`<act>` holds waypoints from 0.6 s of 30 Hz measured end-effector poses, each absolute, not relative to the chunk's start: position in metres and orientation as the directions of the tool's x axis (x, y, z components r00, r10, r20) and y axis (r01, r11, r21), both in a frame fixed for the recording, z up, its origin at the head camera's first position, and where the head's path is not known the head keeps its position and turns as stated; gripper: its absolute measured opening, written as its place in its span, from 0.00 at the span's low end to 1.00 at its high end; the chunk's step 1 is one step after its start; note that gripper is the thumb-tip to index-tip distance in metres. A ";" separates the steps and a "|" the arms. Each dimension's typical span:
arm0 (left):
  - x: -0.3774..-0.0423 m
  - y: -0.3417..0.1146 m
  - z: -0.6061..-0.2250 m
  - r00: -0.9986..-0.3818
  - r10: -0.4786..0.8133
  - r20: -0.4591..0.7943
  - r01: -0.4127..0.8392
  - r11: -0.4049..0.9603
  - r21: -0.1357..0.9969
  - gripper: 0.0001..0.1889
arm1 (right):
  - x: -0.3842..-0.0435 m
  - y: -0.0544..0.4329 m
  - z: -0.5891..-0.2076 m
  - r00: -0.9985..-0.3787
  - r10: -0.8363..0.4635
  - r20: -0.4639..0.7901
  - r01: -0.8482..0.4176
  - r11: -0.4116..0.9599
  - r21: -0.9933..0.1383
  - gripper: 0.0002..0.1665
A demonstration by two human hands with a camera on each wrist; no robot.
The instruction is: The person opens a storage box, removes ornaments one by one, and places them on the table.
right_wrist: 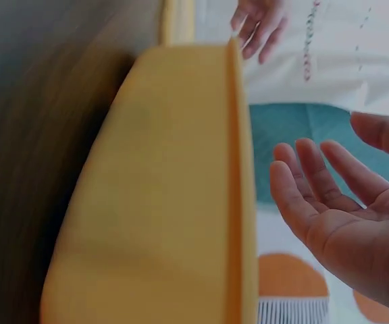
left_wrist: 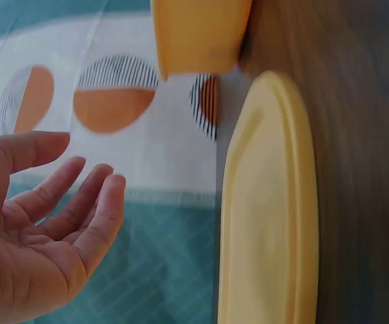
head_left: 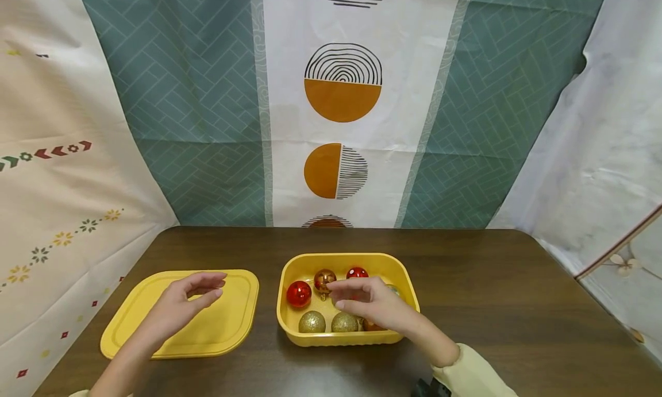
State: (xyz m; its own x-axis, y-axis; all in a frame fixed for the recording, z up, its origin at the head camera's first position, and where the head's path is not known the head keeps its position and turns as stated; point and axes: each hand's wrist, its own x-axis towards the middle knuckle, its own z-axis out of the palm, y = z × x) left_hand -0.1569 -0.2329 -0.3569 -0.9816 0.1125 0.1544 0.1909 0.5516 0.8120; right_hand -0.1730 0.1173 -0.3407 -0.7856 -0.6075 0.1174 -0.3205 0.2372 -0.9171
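Note:
My right hand [head_left: 369, 302] hovers over the yellow container [head_left: 341, 338], fingers relaxed and apart with nothing between them. Inside lie several ball ornaments: a shiny red ball [head_left: 299, 294], a copper-coloured ball [head_left: 324, 280], a red ball with white spots [head_left: 357, 272], and glittery gold balls, one gold ball [head_left: 312, 322] at the near left. The hand hides part of the contents. Over the flat yellow lid [head_left: 233, 322] hangs my left hand [head_left: 181, 305], its fingers loosely bent and holding nothing. In the left wrist view that hand [left_wrist: 53, 223] shows an upturned palm beside the lid [left_wrist: 269, 202].
The dark wooden table [head_left: 465, 282] carries the lid at the left and the container near the middle. Behind its far edge hangs a patterned curtain [head_left: 207, 98]. Light cloth [head_left: 77, 201] borders the left side, and a pale covering [head_left: 584, 155] the right.

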 end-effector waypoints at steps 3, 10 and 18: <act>-0.159 -0.219 -0.357 -0.981 0.125 0.149 0.193 0.523 0.830 0.20 | -0.176 0.132 -0.344 -0.795 -0.598 0.103 -0.334 0.290 -0.897 0.21; -0.166 -0.190 -0.362 -0.985 0.156 0.068 0.131 0.441 0.888 0.22 | -0.180 0.162 -0.350 -0.796 -0.602 0.067 -0.388 0.421 -0.820 0.23; -0.170 -0.164 -0.370 -0.987 0.161 0.020 0.079 0.367 0.927 0.24 | -0.185 0.174 -0.354 -0.797 -0.603 0.030 -0.389 0.476 -0.789 0.23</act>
State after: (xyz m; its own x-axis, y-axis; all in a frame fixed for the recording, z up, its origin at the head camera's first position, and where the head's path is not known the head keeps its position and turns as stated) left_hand -0.1699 -0.1637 -0.3702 -0.9867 0.1612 0.0201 0.0788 0.3668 0.9269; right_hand -0.1848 0.1735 -0.3545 -0.7975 -0.6026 0.0301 -0.3893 0.4758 -0.7887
